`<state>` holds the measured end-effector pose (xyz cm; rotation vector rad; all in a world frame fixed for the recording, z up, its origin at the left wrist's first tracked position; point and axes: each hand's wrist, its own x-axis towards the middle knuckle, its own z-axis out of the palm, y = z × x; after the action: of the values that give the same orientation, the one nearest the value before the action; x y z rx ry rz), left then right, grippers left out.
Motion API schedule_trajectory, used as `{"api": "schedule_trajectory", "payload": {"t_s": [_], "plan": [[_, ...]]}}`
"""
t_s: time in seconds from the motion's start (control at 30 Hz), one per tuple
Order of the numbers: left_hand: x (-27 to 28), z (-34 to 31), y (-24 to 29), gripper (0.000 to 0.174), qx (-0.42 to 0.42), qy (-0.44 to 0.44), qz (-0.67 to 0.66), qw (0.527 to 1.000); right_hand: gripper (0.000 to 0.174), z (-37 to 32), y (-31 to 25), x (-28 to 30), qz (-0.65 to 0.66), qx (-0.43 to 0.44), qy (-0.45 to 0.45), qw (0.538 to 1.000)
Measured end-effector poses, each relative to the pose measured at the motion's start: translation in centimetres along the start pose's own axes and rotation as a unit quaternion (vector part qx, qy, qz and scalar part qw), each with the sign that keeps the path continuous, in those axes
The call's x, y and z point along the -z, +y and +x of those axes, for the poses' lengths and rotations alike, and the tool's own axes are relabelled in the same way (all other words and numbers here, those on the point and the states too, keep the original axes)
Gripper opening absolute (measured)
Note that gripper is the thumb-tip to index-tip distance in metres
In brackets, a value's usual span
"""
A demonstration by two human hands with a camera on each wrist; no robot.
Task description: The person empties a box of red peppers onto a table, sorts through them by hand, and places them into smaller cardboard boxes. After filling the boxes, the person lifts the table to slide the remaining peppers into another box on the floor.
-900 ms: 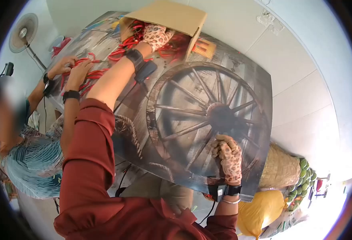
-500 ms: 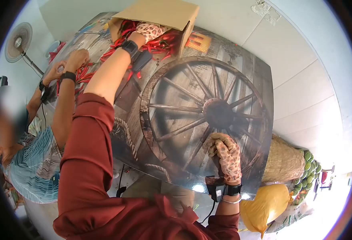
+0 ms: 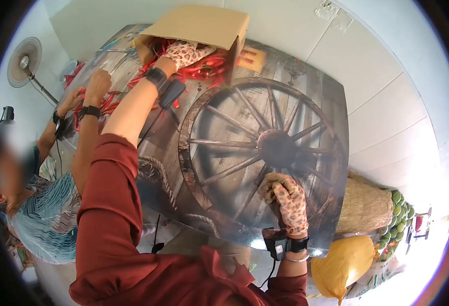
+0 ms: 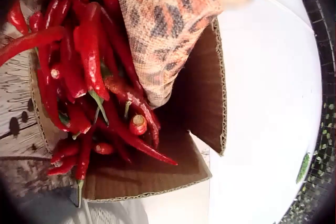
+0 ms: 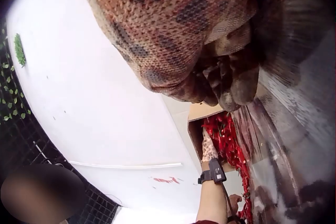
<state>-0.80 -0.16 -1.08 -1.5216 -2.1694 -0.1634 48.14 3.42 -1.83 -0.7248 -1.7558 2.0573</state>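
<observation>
A cardboard box (image 3: pixel 204 23) lies on its side at the far end of the table (image 3: pixel 234 132), and red chillies (image 3: pixel 209 64) spill from its mouth. My left hand (image 3: pixel 186 51), in a leopard-print glove, reaches into the box. In the left wrist view its fingers (image 4: pixel 157 35) lie straight and together, pressed onto the chilli heap (image 4: pixel 89 61) against the box wall (image 4: pixel 199 103). My right hand (image 3: pixel 283 191), gloved the same way, rests on the near table edge with its fingers curled under (image 5: pixel 210 50), holding nothing.
Another person at the left has both hands (image 3: pixel 94 84) on a second pile of chillies (image 3: pixel 107 102). A fan (image 3: pixel 25 61) stands beyond them. Right of the table sit a woven basket (image 3: pixel 364 206), green fruits (image 3: pixel 400 214) and a yellow sack (image 3: pixel 341 265).
My left hand stays inside the box, shifting slightly among the chillies. The other person's hands rose and came back down on their pile. My right hand has not moved.
</observation>
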Motion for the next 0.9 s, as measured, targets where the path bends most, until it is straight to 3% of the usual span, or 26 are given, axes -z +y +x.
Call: {"api": "schedule_trajectory", "payload": {"t_s": [0.07,0.1,0.13,0.2,0.27,0.33,0.4,0.43,0.53,0.63,0.7,0.77,0.8,0.9], "plan": [[5.3,-2.0,3.6,0.054,0.079,-0.049,-0.067,0.993,0.027,-0.1,0.1,0.0,-0.013,0.003,-0.007,1.0],[7.2,-2.5,4.7,0.057,0.156,-0.089,-0.133,0.975,0.027,-0.1,0.2,0.0,-0.021,-0.002,0.005,1.0],[4.6,-3.0,3.6,0.062,0.122,-0.041,-0.148,0.981,0.027,0.0,0.3,0.0,-0.029,-0.005,0.017,0.999],[5.9,-4.9,4.8,0.074,0.137,-0.07,-0.134,0.979,0.027,-0.1,0.2,-0.2,-0.002,-0.015,0.017,1.0],[5.7,-6.3,5.9,0.071,0.092,0.055,-0.117,0.987,0.026,0.0,0.3,0.0,-0.031,0.012,0.007,0.999],[4.5,-6.1,5.5,0.05,0.09,0.011,-0.102,0.991,0.026,0.1,0.2,0.1,-0.039,0.012,0.008,0.999],[4.0,-5.5,4.7,0.042,-0.027,-0.149,0.082,0.985,0.026,0.0,0.3,0.0,-0.049,0.005,0.004,0.999],[3.1,-5.2,4.5,0.05,-0.056,-0.086,0.061,0.993,0.025,-0.1,0.3,-0.1,-0.033,-0.004,0.016,0.999],[2.9,-3.2,3.9,0.051,-0.041,-0.104,0.06,0.992,0.024,0.0,0.7,-0.4,-0.002,0.001,0.028,1.0],[-0.9,0.1,0.8,0.05,0.061,-0.116,-0.108,0.985,0.025,-0.2,1.0,-0.3,0.072,0.003,0.033,0.997],[-0.7,1.3,1.2,0.071,0.058,-0.081,-0.124,0.987,0.025,0.1,1.4,-0.1,0.07,0.012,0.038,0.997],[-1.3,0.5,1.7,0.041,0.06,-0.106,-0.119,0.985,0.025,0.0,1.2,0.4,0.014,0.044,0.03,0.998],[-1.0,0.3,1.4,0.044,0.094,-0.157,-0.162,0.97,0.025,0.0,1.2,0.5,0.017,0.046,0.029,0.998],[3.6,-4.3,5.6,0.07,0.123,0.001,-0.201,0.972,0.025,0.0,1.2,0.2,0.056,0.026,0.011,0.998]]}}
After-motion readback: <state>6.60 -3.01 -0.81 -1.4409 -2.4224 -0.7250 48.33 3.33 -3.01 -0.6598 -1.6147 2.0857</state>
